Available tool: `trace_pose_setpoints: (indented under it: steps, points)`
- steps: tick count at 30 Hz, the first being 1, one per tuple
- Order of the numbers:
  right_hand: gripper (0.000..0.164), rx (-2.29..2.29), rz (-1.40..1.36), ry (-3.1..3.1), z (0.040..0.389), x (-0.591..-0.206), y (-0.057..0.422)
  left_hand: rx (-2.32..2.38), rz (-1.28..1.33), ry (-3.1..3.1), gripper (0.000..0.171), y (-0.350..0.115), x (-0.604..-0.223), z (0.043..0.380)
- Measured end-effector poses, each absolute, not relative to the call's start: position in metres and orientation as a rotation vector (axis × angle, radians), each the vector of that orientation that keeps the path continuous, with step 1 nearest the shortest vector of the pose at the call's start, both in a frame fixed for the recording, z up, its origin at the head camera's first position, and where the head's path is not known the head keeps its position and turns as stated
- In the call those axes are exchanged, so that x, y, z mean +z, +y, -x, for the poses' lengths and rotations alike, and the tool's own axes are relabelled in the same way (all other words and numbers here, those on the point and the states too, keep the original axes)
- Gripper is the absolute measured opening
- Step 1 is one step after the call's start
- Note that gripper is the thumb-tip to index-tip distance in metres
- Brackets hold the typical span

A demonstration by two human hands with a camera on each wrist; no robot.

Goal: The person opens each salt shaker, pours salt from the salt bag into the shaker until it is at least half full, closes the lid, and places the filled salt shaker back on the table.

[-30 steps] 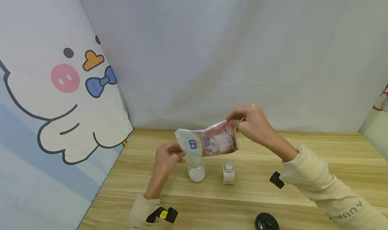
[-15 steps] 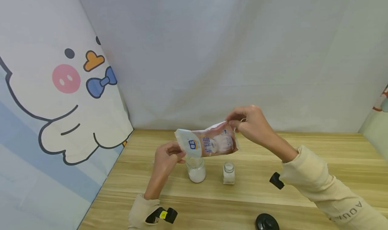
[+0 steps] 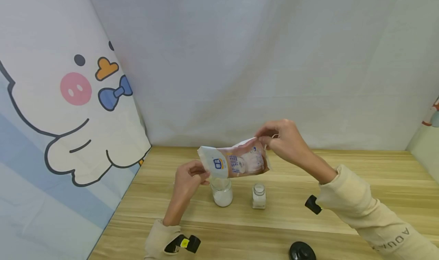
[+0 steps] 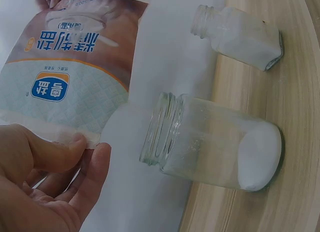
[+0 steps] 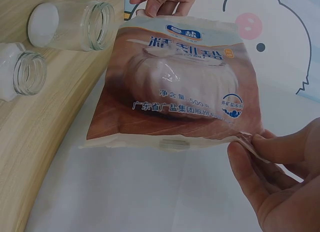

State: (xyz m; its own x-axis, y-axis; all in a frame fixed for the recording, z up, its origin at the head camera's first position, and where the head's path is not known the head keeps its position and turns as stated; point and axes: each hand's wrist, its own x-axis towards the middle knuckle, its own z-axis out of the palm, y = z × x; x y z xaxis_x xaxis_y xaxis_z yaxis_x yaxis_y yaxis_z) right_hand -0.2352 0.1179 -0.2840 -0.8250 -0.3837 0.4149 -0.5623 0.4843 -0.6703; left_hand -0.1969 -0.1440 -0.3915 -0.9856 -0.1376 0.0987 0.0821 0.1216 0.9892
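A printed plastic bag of salt (image 3: 240,161), brown with a pale blue end, is stretched between my two hands above the table. My left hand (image 3: 188,180) pinches a corner of the pale end between thumb and fingers. At the brown end, my right hand (image 3: 286,140) grips the upper corner and holds it higher than the left end. Just below the bag's pale end stands a round glass jar (image 4: 215,142) without a lid, with white salt at its bottom. To its right is a smaller square glass jar (image 3: 258,196), also lidless and filled with white grains.
A black round lid (image 3: 302,251) lies near the front edge of the wooden table (image 3: 240,229). Behind the table hangs a grey-white cloth (image 3: 274,62). A cartoon-printed cloth (image 3: 41,100) closes off the left side.
Almost nothing differs. Both hands hold the salt bag in the same place, and the view has shifted very slightly.
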Motion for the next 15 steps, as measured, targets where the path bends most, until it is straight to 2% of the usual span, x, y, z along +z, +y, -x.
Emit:
trace_pose_setpoints:
  steps: [15]
  points:
    - [0.018,1.256,-0.798,-2.531,0.233,-0.2822,0.1163,-1.993,-0.058,-2.214,0.012,-0.1453,-0.3921,0.1963]
